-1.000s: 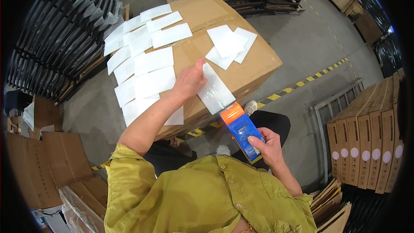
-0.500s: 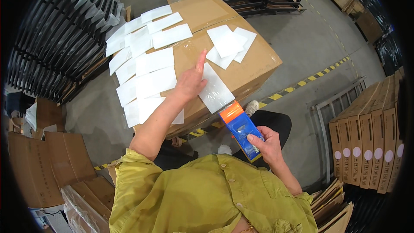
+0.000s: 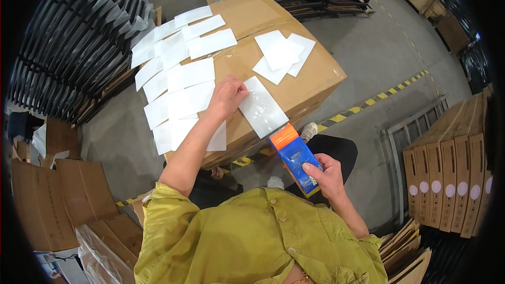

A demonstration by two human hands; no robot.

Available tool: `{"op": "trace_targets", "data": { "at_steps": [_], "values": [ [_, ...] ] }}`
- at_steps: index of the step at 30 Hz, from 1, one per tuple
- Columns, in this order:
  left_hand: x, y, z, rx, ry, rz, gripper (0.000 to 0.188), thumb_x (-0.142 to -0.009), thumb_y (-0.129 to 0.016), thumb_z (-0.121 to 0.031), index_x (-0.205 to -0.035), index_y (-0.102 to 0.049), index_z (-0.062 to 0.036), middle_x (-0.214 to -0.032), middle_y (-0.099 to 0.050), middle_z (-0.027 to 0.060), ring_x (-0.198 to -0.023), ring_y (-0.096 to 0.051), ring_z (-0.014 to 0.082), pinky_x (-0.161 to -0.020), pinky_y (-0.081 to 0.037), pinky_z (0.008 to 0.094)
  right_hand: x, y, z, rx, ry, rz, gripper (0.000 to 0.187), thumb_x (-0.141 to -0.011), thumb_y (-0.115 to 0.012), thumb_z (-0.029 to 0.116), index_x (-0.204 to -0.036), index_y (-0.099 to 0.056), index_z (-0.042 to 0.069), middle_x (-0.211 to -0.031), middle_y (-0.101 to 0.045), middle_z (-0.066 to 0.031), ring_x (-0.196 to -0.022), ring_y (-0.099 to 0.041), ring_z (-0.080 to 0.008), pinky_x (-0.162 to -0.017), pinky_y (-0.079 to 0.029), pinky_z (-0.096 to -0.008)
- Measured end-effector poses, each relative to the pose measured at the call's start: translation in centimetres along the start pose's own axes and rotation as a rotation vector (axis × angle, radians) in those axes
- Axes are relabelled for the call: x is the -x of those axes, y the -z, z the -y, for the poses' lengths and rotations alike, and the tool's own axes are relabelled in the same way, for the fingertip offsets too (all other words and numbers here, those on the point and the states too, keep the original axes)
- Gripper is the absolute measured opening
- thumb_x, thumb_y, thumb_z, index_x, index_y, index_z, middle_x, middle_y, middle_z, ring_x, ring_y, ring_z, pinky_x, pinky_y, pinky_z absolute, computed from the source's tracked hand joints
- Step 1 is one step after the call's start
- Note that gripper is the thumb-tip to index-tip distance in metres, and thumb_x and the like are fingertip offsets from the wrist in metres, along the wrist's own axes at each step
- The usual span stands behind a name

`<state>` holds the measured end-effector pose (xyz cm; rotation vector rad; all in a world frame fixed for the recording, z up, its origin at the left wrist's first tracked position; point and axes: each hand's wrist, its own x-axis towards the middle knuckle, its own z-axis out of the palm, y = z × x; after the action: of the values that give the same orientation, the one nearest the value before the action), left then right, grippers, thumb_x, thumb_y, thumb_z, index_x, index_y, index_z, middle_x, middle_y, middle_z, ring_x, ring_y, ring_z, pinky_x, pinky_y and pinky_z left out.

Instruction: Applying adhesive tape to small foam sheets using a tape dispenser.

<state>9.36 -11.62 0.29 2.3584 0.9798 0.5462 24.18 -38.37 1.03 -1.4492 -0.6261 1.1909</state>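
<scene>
Far to the left of the left hand, a tall stack of curved black frames, with pale wrapping among the upper ones. Lower on that side, nearer than the left hand, brown cardboard boxes with raised flaps. Just left of the left hand and beyond it, rows of overlapping white sheets on a large brown carton. At the left hand itself, fingers bent in toward the palm, fingertips right at the left edge of a single white sheet; cannot tell whether pinching that edge or only resting beside it. Between the left hand and the right hand, that same sheet, lying slantwise on the carton with glossy glints across its face, near end at the carton's edge. Beyond both hands, three loose white sheets, overlapping. Right at the single sheet's near end, the toothed orange head of a blue tape dispenser, gripped in the right hand, thumb pressed on top and fingers around the right side. To the right of the right hand and beyond it, yellow-and-black striped tape on the grey floor; then a grey metal frame; farthest right, slim brown cartons standing in a row, with pale ovals.
</scene>
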Motion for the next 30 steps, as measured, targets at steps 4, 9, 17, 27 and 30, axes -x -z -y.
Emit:
{"op": "trace_targets", "data": {
  "at_steps": [4,9,17,27,30],
  "values": [
    [-0.2,-0.2,0.1,-0.04,-0.021,-0.047,0.011,-0.072,-0.061,-0.01,-0.071,-0.056,0.0006,-0.078,-0.055,0.0138,-0.074,-0.054,0.0261,-0.065,-0.044,0.0312,-0.1,-0.1,0.1,-0.016,-0.003,-0.001,0.03,-0.072,-0.068,0.02,-0.087,-0.057,-0.004,-0.075,-0.061,-0.0055,-0.062,-0.053,-0.0057,-0.059,-0.043,-0.0189],
    [-0.4,-0.3,0.0,0.002,0.113,-0.106,0.011,-0.071,-0.061,-0.009,-0.072,-0.055,0.0004,-0.079,-0.056,0.0128,-0.075,-0.054,0.027,-0.066,-0.044,0.0324,0.0,0.0,-0.5,-0.023,0.013,-0.004,0.029,-0.072,-0.068,0.018,-0.086,-0.057,-0.005,-0.074,-0.061,-0.0059,-0.062,-0.053,-0.0057,-0.058,-0.043,-0.0192],
    [1.0,-2.0,-0.1,-0.554,-0.258,-0.255,0.006,-0.067,-0.058,-0.007,-0.072,-0.054,-0.0049,-0.076,-0.053,0.0094,-0.078,-0.051,0.0258,-0.065,-0.045,0.0348,0.0,-0.2,-0.5,-0.024,0.022,-0.004,0.029,-0.072,-0.069,0.019,-0.084,-0.058,-0.005,-0.071,-0.061,-0.0058,-0.06,-0.053,-0.0057,-0.055,-0.043,-0.019],
    [4.4,-3.1,-1.7,-0.655,-0.302,-0.227,0.019,-0.067,-0.051,-0.005,-0.085,-0.052,-0.0025,-0.083,-0.053,0.0091,-0.083,-0.052,0.0223,-0.071,-0.045,0.0321,-0.3,-0.5,-0.4,0.017,0.02,-0.001,0.031,-0.072,-0.069,0.02,-0.085,-0.058,-0.006,-0.072,-0.061,-0.0066,-0.061,-0.053,-0.0063,-0.056,-0.043,-0.0195],
    [5.0,-2.5,-1.2,-0.626,-0.399,-0.305,0.027,-0.067,-0.05,-0.004,-0.095,-0.052,-0.0017,-0.092,-0.054,0.0103,-0.091,-0.052,0.0235,-0.078,-0.043,0.0323,0.1,-0.5,-0.1,-0.003,0.014,0.009,0.031,-0.072,-0.068,0.02,-0.085,-0.057,-0.006,-0.073,-0.061,-0.0073,-0.062,-0.054,-0.0068,-0.057,-0.044,-0.0198]
  ]
}}
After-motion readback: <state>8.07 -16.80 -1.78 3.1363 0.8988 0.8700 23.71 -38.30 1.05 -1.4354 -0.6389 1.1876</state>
